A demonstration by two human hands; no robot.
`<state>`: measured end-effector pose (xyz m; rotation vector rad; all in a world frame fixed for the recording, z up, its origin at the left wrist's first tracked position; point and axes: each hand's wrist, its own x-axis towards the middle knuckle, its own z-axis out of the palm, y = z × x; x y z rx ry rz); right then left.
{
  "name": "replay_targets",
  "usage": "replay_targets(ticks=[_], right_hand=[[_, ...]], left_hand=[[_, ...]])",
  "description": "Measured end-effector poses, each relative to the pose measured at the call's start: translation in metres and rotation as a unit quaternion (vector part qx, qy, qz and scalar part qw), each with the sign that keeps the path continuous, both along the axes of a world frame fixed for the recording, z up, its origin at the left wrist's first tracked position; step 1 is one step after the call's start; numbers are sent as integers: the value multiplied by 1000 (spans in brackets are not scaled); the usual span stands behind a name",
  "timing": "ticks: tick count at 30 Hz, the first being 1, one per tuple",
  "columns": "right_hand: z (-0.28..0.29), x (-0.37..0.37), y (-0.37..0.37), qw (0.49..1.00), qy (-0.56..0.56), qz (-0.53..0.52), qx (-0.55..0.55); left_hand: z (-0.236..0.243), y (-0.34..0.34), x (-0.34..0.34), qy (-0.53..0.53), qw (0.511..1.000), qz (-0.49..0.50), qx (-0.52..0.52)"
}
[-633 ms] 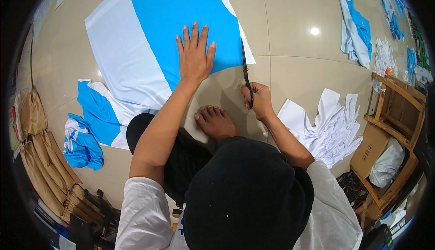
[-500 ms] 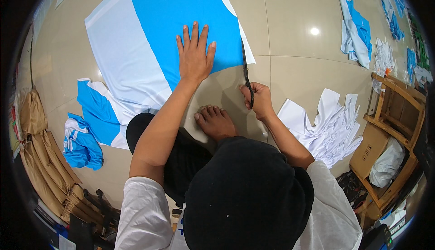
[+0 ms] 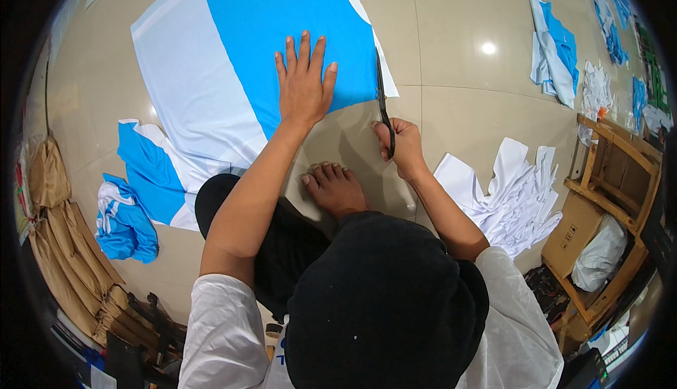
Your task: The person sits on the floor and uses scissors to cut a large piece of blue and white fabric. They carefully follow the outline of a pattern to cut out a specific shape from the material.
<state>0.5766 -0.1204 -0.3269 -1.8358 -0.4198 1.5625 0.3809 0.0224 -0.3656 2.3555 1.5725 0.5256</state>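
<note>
A blue and white fabric piece (image 3: 233, 44) lies spread flat on the tiled floor. My left hand (image 3: 305, 82) rests palm down on its blue part, fingers spread. At the fabric's right edge, my right hand (image 3: 400, 148) grips black scissors (image 3: 383, 100) by the handles. The blades point away from me and lie along the line between the blue cloth and a narrow white margin (image 3: 384, 68). Whether the blades are fully closed is hard to make out. My bare foot (image 3: 335, 190) stands between my arms, just below the fabric's near edge.
White fabric scraps (image 3: 501, 202) are heaped right of my right forearm. Crumpled blue and white pieces (image 3: 148, 177) lie at the left. Another folded piece (image 3: 555, 47) lies far right. A wooden frame (image 3: 613, 177) with a cardboard box (image 3: 572, 232) stands at the right, brown wrapped material (image 3: 67, 248) at the left.
My right hand and the scissors have moved slightly away from me along the fabric's right edge. My left hand stays flat in the same place.
</note>
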Motion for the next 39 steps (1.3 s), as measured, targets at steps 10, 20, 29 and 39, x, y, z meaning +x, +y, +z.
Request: replay_targets(ticks=[10,20,29,39], right_hand=[[2,-2,0,1000,-11,3,-5],[5,-1,1,1000,-3,-11,-8],[4,-1,12,1000,-3,-3,3],[1,-3,11,1000,-6,-6,-2]], left_hand=[[-1,0,0,4,1000,2,0],[-1,1,0,4,1000,5,-3],[-1,1,0,-3,1000,8,-3],[-2,1,0,-1,1000,6,-1]])
